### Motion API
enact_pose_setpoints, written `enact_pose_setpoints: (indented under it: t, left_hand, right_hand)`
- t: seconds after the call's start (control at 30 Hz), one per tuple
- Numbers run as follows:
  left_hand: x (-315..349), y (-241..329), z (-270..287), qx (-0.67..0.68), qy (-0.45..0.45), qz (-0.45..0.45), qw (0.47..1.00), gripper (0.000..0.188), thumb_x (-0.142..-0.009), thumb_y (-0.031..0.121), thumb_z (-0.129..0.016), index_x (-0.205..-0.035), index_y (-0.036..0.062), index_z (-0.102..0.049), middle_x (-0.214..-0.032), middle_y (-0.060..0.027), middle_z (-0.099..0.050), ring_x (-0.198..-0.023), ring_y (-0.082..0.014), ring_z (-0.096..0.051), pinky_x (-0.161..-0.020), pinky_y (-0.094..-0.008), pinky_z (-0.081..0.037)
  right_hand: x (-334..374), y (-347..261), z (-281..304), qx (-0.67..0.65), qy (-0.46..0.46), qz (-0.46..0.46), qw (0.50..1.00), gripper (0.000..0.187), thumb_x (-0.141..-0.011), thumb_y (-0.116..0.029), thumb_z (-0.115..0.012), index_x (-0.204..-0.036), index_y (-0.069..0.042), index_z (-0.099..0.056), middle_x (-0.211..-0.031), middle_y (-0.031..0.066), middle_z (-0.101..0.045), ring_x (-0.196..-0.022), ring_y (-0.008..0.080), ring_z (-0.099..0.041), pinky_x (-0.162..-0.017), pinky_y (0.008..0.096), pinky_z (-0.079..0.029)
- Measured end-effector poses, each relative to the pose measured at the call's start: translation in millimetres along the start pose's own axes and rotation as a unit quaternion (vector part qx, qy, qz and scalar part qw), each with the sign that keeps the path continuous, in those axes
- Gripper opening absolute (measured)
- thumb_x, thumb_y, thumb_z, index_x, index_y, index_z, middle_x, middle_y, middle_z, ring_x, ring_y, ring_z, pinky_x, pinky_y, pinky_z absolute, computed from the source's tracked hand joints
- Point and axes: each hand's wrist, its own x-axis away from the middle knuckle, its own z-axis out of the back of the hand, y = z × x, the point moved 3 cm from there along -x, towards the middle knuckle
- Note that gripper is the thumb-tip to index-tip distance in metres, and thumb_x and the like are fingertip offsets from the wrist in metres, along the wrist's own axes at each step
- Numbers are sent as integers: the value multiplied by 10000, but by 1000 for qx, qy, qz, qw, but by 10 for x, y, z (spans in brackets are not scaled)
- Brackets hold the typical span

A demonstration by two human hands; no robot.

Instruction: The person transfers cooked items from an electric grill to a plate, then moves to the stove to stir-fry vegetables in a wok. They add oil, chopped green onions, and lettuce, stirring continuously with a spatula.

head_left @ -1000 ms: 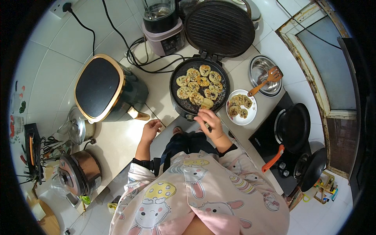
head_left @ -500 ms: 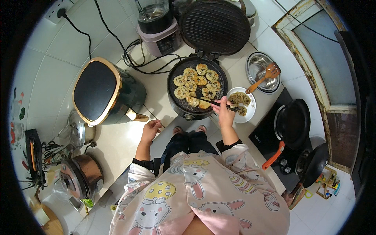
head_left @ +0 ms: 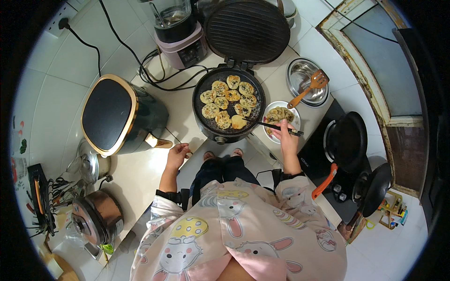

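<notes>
My right hand [head_left: 287, 136] is closed round black chopsticks [head_left: 274, 126]. Their tips reach over the rim of the round black electric griddle [head_left: 201, 114], close beside a pale yellow patty [head_left: 238, 122]. Several browned, herb-flecked patties [head_left: 221, 87] lie in the griddle, whose ridged lid [head_left: 247, 30] stands raised behind it. Partly under the chopsticks is a white plate [head_left: 296, 114] with more greenish patties [head_left: 280, 114]. By the counter's front edge, my left hand [head_left: 177, 155] has its fingers drawn together; whether anything is between them I cannot make out.
Left of the griddle stands a dark green air fryer [head_left: 112, 115]; behind are a blender [head_left: 180, 47] and loose black cords. At right, a wooden slotted turner [head_left: 309, 89] rests across a steel bowl [head_left: 293, 77]. A frying pan [head_left: 352, 143] sits on the black cooktop, its orange handle toward me.
My right hand has drawn back to the right, and the chopstick tips now reach less far over the griddle. My left hand stays at the counter edge. The view has shifted slightly.
</notes>
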Motion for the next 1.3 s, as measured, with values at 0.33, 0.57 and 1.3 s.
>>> enact_pose_setpoints:
  t: [0.33, 0.57, 1.3]
  left_hand:
    - [-22, 39, 28, -10, 1, 7, 1000, 263, -904, 131, -574, -1097, -47, -588, -859, -90, -653, -741, -140, -617, -626, -251, -500]
    - [-23, 74, -35, -31, -18, 2, 999, 284, -925, 159, -554, -1121, -45, -576, -873, -86, -651, -709, -135, -590, -636, -252, -481]
    - [15, 62, -23, -21, -4, 3, 1000, 258, -911, 131, -573, -1089, -54, -588, -864, -97, -656, -750, -143, -622, -616, -251, -505]
  right_hand:
    - [-398, 449, 177, -123, -21, -135, 983, 393, -946, -401, -508, -909, -11, -530, -930, 169, -627, -863, 297, -661, -772, 353, -548]
    - [-640, 520, 50, -105, -63, -174, 977, 407, -935, -422, -519, -906, -19, -566, -896, 139, -635, -818, 245, -664, -734, 335, -555]
    - [565, -48, -725, 324, -181, 534, 760, 186, -725, -142, -751, -838, -36, -649, -953, 94, -651, -718, 244, -645, -595, 311, -524]
